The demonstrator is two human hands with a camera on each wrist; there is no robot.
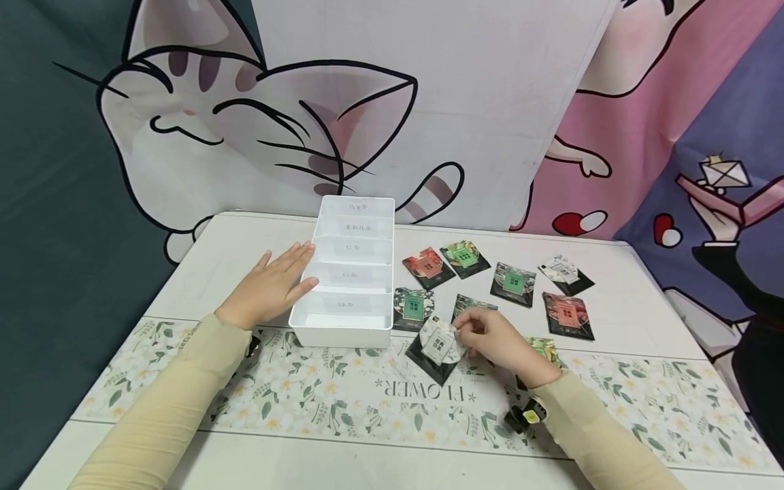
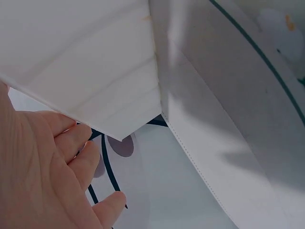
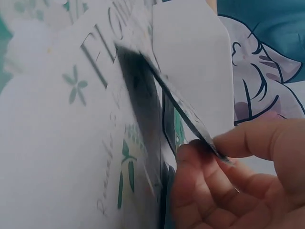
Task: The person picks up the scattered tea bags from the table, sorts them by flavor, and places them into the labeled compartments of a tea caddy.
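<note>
A long white box [image 1: 339,337] with several labelled compartments stands on the table. My left hand [image 1: 269,286] lies along its left side with fingers extended; in the left wrist view the fingertips touch the box's upper edge [image 2: 62,113]. My right hand [image 1: 502,342] pinches a white-and-black tea sachet [image 1: 437,346] between thumb and fingers at its right corner, in front of the box's right side. The right wrist view shows this sachet [image 3: 183,112] edge-on, tilted up from the table. Near that hand are a green-labelled sachet [image 1: 413,308] and another sachet [image 1: 470,303], partly hidden by the hand.
Further right lie red sachets [image 1: 568,315] [image 1: 428,267], green ones [image 1: 465,258] [image 1: 513,284] and a white-and-black one [image 1: 565,273]. A yellow-green sachet [image 1: 544,348] is partly behind my right wrist. A flowered strip [image 1: 343,401] crosses the table; a cartoon-printed cloth [image 1: 490,102] hangs behind.
</note>
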